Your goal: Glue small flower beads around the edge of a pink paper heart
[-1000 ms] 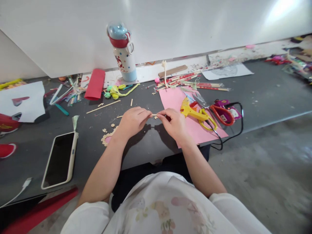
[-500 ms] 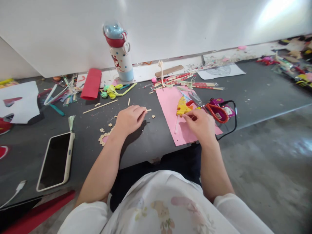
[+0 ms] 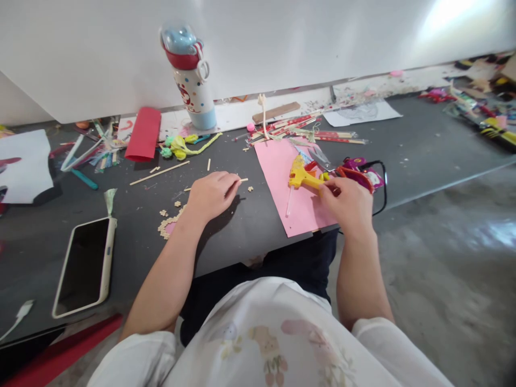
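Observation:
My left hand (image 3: 212, 194) rests on the dark table (image 3: 250, 236) with its fingers pinched round a small wooden stick (image 3: 243, 180). My right hand (image 3: 349, 204) is closed on the handle of a yellow glue gun (image 3: 302, 176), which lies over a pink paper sheet (image 3: 288, 185). A thin glue stick (image 3: 288, 200) juts from the gun's back end. Small wooden pieces ring a pink shape (image 3: 168, 226) just left of my left wrist.
A phone (image 3: 83, 266) lies at the left front. Red-handled scissors (image 3: 355, 174) and a black cable (image 3: 381, 185) sit right of the gun. A bottle (image 3: 189, 78), red paper (image 3: 143, 134), long sticks (image 3: 159, 173) and craft scraps line the back by the white wall.
My right hand left the stick, moved right over the pink sheet and closed on the glue gun. My left hand stayed in place with the stick.

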Demonstrator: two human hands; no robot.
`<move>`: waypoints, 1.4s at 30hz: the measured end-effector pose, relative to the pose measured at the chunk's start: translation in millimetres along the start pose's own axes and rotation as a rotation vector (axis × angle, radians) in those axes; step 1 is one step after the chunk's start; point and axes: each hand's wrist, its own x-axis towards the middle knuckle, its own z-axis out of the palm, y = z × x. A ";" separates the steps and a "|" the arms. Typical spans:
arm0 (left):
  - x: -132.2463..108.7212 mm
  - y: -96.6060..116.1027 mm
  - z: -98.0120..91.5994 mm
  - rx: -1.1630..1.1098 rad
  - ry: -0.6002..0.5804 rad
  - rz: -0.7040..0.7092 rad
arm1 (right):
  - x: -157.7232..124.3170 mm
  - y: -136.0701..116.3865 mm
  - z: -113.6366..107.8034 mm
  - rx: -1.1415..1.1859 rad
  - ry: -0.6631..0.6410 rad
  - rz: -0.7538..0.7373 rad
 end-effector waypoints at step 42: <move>0.8 1.3 1.0 0.014 -0.061 -0.019 | 44.2 17.6 -39.9 -0.101 0.012 0.188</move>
